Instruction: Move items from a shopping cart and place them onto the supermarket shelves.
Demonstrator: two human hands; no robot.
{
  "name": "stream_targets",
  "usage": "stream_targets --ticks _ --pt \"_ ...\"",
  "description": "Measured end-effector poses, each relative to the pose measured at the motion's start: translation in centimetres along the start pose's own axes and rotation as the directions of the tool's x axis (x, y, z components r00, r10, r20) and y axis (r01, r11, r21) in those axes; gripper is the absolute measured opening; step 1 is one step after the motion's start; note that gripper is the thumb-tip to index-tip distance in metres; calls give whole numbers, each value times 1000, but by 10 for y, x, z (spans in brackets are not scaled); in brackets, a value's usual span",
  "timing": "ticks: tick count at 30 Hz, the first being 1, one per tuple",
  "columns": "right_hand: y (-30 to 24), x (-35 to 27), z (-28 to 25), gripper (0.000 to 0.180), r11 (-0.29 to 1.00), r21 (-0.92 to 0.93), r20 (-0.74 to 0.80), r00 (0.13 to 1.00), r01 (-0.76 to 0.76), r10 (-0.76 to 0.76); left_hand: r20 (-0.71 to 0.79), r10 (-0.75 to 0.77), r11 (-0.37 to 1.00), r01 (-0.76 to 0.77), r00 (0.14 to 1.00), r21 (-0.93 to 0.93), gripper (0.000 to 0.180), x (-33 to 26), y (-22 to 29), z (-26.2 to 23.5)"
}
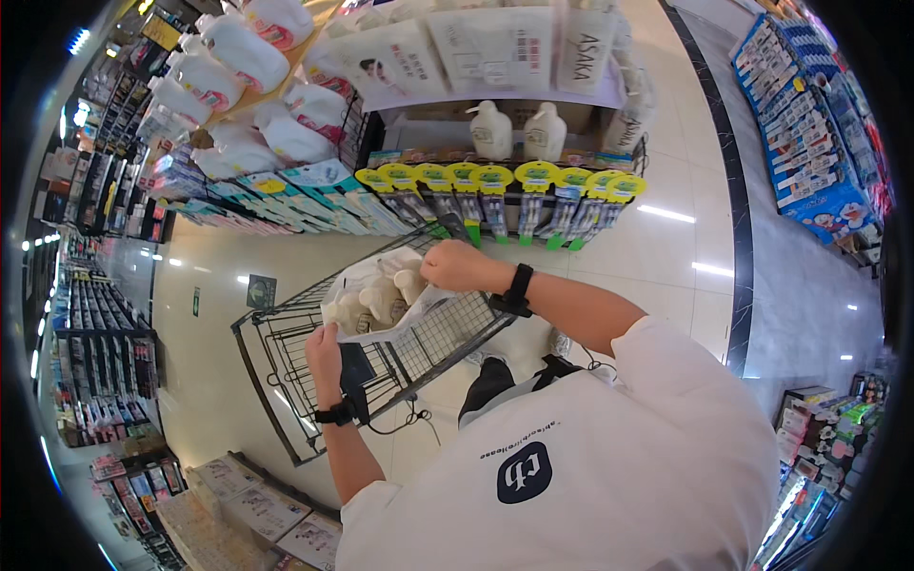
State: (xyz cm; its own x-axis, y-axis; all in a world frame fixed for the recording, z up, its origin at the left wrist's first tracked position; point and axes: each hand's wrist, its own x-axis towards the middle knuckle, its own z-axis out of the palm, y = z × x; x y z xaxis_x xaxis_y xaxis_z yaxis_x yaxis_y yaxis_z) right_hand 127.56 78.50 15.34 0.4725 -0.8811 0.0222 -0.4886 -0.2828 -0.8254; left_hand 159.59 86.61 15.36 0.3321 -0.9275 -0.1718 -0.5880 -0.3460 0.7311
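Observation:
A white open bag [392, 333] holds several cream-coloured pump bottles [382, 301] standing close together. My left hand [324, 360] is closed on the bag's near left edge, the thumb uppermost. At its far right side, my right hand [461, 266] is closed with the fingers curled in, next to a bottle top. Below the bag is a black wire shopping cart [440, 344]; whether the bag rests on it or hangs just above it, I cannot tell. Dark bands circle both my wrists.
Ahead stands a shelf with two cream pump bottles [544, 132], white packages [490, 52] above and toothbrush packs [528, 205] hung along its front. Large white jugs [243, 52] fill the left shelf. Cartons [267, 514] are stacked at lower left; a blue display [795, 124] stands right.

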Motion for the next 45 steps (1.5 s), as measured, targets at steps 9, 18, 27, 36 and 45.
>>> stream_targets --ticks 9,18,27,36,45 --pt "8 -75 -135 32 997 67 -155 987 48 -37 14 226 973 -225 974 -49 33 -21 152 53" --pt "25 -147 -225 22 967 -252 -244 969 -33 -31 213 370 928 -367 904 -55 34 -32 248 119" --pt "49 -191 -317 21 887 -320 -417 890 -332 183 354 680 704 -706 642 -71 35 -8 341 198" --pt "119 -188 -400 35 856 -12 -504 743 -517 441 431 652 713 -698 624 -67 34 23 413 282" --pt "172 -163 -422 33 859 -15 -402 790 -511 463 344 666 665 -736 662 130 35 57 426 339"
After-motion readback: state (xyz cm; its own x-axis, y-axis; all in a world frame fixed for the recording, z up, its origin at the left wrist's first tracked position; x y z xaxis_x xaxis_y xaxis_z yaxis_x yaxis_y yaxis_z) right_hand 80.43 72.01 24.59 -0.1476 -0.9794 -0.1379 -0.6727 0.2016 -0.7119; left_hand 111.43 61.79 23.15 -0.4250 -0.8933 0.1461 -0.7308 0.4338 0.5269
